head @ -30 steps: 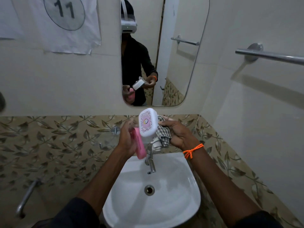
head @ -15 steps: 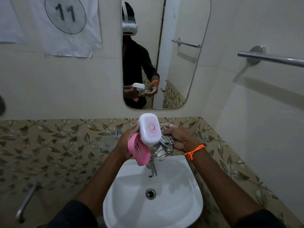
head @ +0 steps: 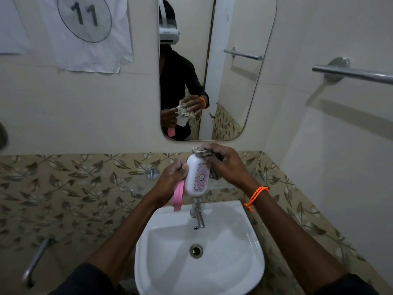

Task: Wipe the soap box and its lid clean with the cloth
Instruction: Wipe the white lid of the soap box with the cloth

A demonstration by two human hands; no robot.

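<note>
Left hand (head: pixel 170 179) grips white soap-box lid (head: pixel 196 177) plus pink tray (head: pixel 178 195), above washbasin (head: pixel 244 262) rim, near tap (head: pixel 197 213). Right hand (head: pixel 227 165) clutches checked cloth (head: pixel 204 153) over lid's top edge — contact there likely, partly hidden.

A white wall-mounted basin (head: pixel 244 262) carries a metal tap (head: pixel 197 213) at its back rim, a drain (head: pixel 196 250) at centre.

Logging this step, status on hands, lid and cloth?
Left hand grips white lid and pink box. Right hand presses cloth on lid top. Over sink; nothing in the way.
</note>
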